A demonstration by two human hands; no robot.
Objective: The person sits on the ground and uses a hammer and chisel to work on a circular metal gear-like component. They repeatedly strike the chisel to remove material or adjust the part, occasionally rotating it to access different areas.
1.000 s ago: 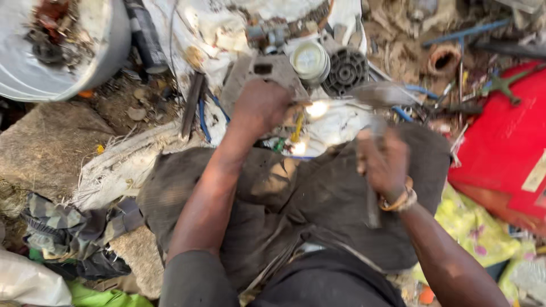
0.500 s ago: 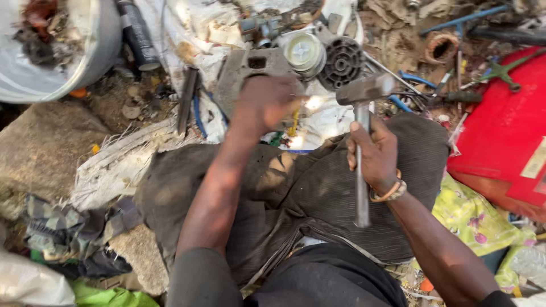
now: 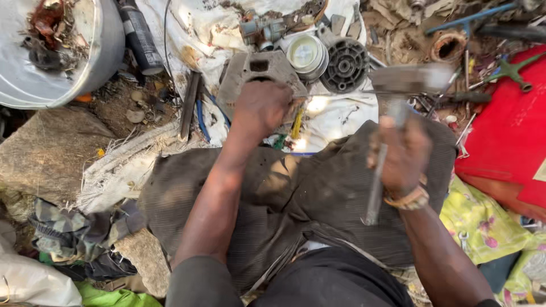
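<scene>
Your right hand (image 3: 405, 156) is fisted tight around the metal shaft of a hammer (image 3: 392, 122), knuckles toward the camera, forearm running up from the lower right with a band at the wrist. The shaft passes through your fist and juts out below it over your lap, while the blurred hammer head sits above your hand, tilted across toward the right. Your left hand (image 3: 263, 108) reaches straight forward, arm extended from the lower middle, fingers curled down and pressed on the near edge of a flat grey metal casting (image 3: 256, 71) with a rectangular hole; whether it grips a small tool against that piece you cannot tell. The casting lies on a stained white cloth (image 3: 335, 113) on the ground just past your knees. Just beside it to the right sit a round pale cup-shaped part (image 3: 306, 55) and a dark ribbed disc (image 3: 344, 64), the two touching. Further out, a metal basin (image 3: 85, 62) holds scrap at upper left, and a red panel (image 3: 512, 136) lies at right.
</scene>
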